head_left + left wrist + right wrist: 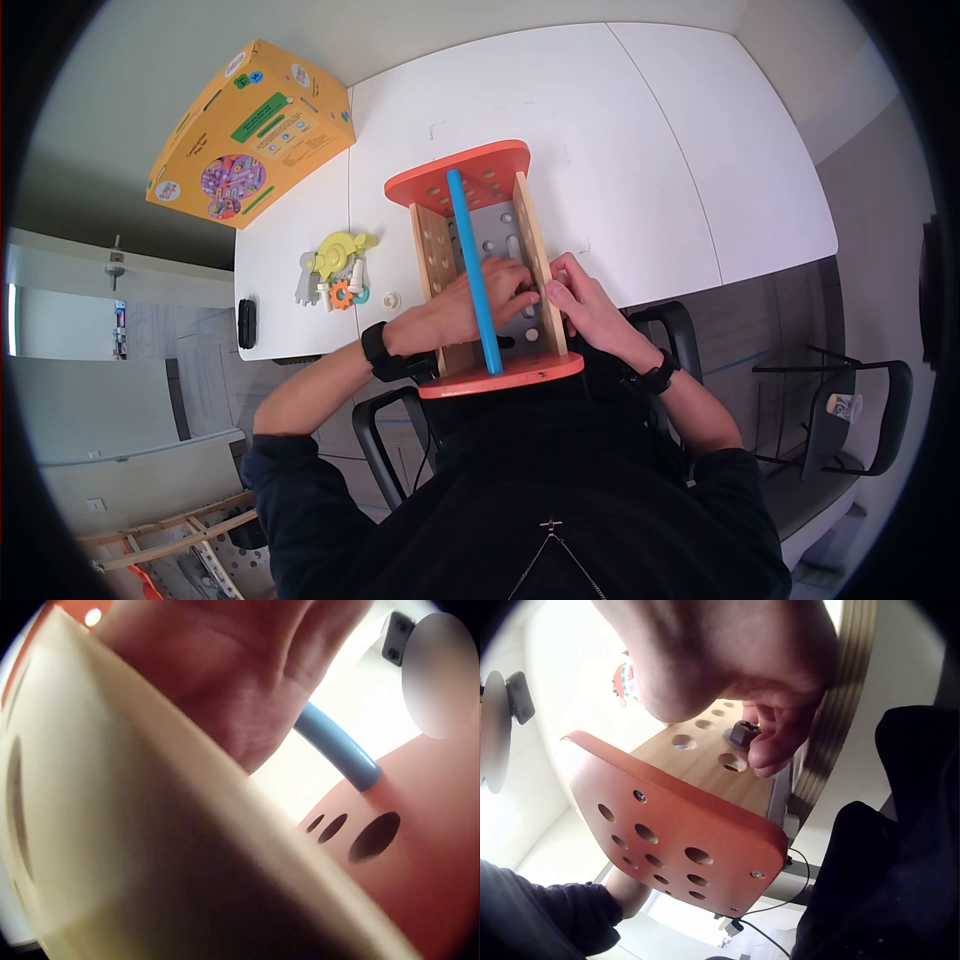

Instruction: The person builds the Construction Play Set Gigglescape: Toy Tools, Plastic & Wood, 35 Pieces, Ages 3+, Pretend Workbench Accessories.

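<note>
A toy toolbox with red end panels [470,168], pale wooden sides [431,240], a grey perforated base [490,222] and a blue rod [470,260] across its top stands at the table's near edge. Under the rod, my left hand [480,300] reaches into the box with fingers bent toward the inner face of the right side; what its fingertips hold is hidden. My right hand [590,310] is outside that same side, thumb near its top edge. In the right wrist view its fingers [780,742] pinch a dark grey hex nut [742,734] against the holed wooden side.
Left of the box lie a yellow-green toy piece [338,255], an orange gear [341,294], and several other small toy parts. A cream ring [392,300] sits nearer the box. A yellow carton [260,140] stands at the back left, and a black case [247,323] lies at the left edge.
</note>
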Action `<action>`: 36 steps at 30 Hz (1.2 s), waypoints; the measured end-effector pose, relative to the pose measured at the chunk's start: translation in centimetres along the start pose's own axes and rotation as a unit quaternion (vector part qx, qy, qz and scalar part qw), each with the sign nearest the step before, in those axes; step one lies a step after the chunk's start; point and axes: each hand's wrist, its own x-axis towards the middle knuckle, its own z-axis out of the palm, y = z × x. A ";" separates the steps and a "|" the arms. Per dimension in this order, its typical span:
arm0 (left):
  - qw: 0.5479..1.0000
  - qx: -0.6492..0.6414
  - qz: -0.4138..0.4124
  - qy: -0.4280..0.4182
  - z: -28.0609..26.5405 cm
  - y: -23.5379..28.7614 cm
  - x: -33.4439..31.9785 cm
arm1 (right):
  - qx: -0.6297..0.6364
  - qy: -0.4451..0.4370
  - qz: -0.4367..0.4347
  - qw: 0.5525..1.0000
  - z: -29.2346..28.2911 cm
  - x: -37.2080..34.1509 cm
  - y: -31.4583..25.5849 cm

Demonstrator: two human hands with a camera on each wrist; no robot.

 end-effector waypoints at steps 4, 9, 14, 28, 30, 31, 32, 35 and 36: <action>1.000 0.008 -0.004 0.016 0.2 0.4 -0.1 | 0.005 0.005 0.000 1.000 0.1 0.0 -0.1; 0.996 0.066 0.024 0.057 0.0 0.6 -1.1 | 0.007 0.001 0.021 1.000 -0.1 0.1 -0.2; 0.955 0.262 0.046 0.131 -2.0 0.0 -5.1 | 0.007 0.009 0.023 1.000 0.1 0.2 0.3; 0.874 -0.414 -0.135 0.216 1.7 -0.9 -9.6 | -0.062 0.006 0.027 0.998 0.5 -0.5 -1.3; 0.858 -0.442 -0.141 0.220 1.5 -0.7 -9.7 | 0.004 -0.005 0.033 0.999 0.6 -0.7 -1.3; 0.853 -0.451 -0.145 0.220 1.6 -0.7 -9.7 | -0.010 -0.014 0.040 0.999 0.5 -0.7 -1.3; 0.848 -0.458 -0.150 0.219 1.6 -0.8 -9.8 | -0.024 -0.022 0.046 0.998 0.3 -0.7 -1.3; 0.842 -0.475 -0.132 0.219 1.9 -1.0 -9.9 | 0.052 -0.032 0.064 0.996 0.7 -0.9 -1.9; 0.839 -0.478 -0.123 0.229 2.0 -0.9 -9.9 | 0.096 -0.033 0.070 0.992 0.8 -0.9 -2.3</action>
